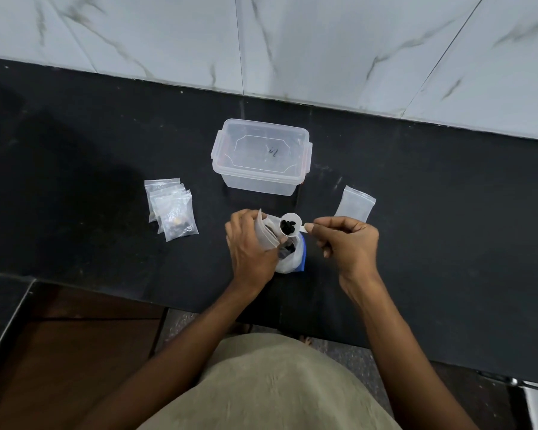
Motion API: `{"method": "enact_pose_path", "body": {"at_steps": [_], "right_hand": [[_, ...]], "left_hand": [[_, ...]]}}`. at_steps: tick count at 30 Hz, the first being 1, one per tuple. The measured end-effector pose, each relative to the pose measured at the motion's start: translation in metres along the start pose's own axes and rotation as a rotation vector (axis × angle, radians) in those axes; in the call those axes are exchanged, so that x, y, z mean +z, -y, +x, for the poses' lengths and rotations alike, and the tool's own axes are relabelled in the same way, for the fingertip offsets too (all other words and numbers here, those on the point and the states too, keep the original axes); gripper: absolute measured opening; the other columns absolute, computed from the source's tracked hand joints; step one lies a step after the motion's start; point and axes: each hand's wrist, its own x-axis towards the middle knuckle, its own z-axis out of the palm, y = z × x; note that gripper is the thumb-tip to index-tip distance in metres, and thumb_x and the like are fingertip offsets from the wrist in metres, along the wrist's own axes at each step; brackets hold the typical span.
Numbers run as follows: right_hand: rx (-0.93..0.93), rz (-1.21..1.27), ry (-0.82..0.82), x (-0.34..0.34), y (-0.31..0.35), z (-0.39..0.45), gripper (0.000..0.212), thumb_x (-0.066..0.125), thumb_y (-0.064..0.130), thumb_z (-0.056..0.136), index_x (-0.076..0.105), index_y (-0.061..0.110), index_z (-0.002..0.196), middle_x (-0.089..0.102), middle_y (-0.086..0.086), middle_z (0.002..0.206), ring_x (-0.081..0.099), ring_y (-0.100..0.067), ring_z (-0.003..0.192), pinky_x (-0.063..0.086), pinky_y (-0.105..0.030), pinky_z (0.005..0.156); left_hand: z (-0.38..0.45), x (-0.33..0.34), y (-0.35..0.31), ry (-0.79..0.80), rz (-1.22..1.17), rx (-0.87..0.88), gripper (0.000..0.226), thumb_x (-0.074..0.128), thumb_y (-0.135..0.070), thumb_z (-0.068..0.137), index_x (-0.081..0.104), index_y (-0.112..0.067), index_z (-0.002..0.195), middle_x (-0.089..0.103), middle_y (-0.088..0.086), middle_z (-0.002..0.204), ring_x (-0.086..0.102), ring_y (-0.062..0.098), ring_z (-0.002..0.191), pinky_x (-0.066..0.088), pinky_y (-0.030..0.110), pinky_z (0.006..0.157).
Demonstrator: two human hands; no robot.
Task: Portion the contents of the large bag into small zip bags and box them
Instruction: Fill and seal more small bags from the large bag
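My left hand (251,247) grips a small zip bag (266,231), its mouth held open and tilted toward the right. My right hand (348,243) pinches the handle of a white scoop (290,227) loaded with small black pieces; the scoop hangs right at the bag's mouth. Below both stands the large bag (291,258), white with a blue edge, open with dark contents showing. A clear plastic box (260,156) with its lid on sits behind on the black counter.
Several filled small zip bags (172,209) lie in a pile to the left. One flat empty zip bag (355,203) lies to the right. The marble-tiled wall (292,41) bounds the black counter (75,156) behind; the counter's near edge drops to the floor.
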Motion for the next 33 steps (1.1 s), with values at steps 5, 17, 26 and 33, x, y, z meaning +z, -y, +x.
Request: {"method": "enact_pose_path", "body": {"at_steps": [5, 17, 26, 33], "right_hand": [[-0.056, 0.018, 0.046, 0.010, 0.009, -0.008, 0.013, 0.085, -0.003, 0.073, 0.073, -0.003, 0.079, 0.069, -0.007, 0.062, 0.054, -0.011, 0.046, 0.040, -0.020, 0.041], [-0.151, -0.114, -0.023, 0.013, 0.004, -0.015, 0.014, 0.088, 0.003, 0.073, 0.075, 0.001, 0.079, 0.073, -0.012, 0.068, 0.058, -0.008, 0.046, 0.045, -0.018, 0.046], [-0.383, -0.333, -0.058, 0.018, 0.004, -0.023, 0.010, 0.086, 0.005, 0.075, 0.078, 0.011, 0.076, 0.075, 0.004, 0.069, 0.070, -0.007, 0.061, 0.056, -0.021, 0.058], [-1.012, -0.663, -0.006, 0.023, -0.004, -0.025, 0.009, 0.079, -0.005, 0.076, 0.078, 0.003, 0.078, 0.072, -0.005, 0.075, 0.064, -0.013, 0.065, 0.049, -0.015, 0.064]], "left_hand": [[0.002, 0.003, -0.007, 0.007, 0.056, 0.026, 0.059, 0.086, -0.034, 0.069, 0.051, -0.016, 0.113, 0.051, 0.001, 0.112, 0.046, 0.019, 0.101, 0.046, 0.045, 0.087], [0.001, -0.002, -0.010, 0.021, -0.118, 0.049, 0.057, 0.087, -0.022, 0.068, 0.042, -0.026, 0.104, 0.047, -0.012, 0.098, 0.049, 0.016, 0.093, 0.050, 0.051, 0.080], [0.004, -0.003, -0.021, 0.042, -0.098, 0.059, 0.055, 0.086, -0.021, 0.069, 0.044, -0.022, 0.104, 0.044, -0.018, 0.096, 0.043, 0.007, 0.091, 0.048, 0.043, 0.083], [0.006, -0.005, -0.035, 0.010, -0.235, 0.013, 0.038, 0.070, -0.028, 0.071, 0.043, -0.020, 0.096, 0.048, -0.010, 0.089, 0.049, 0.021, 0.085, 0.048, 0.047, 0.075]]}}
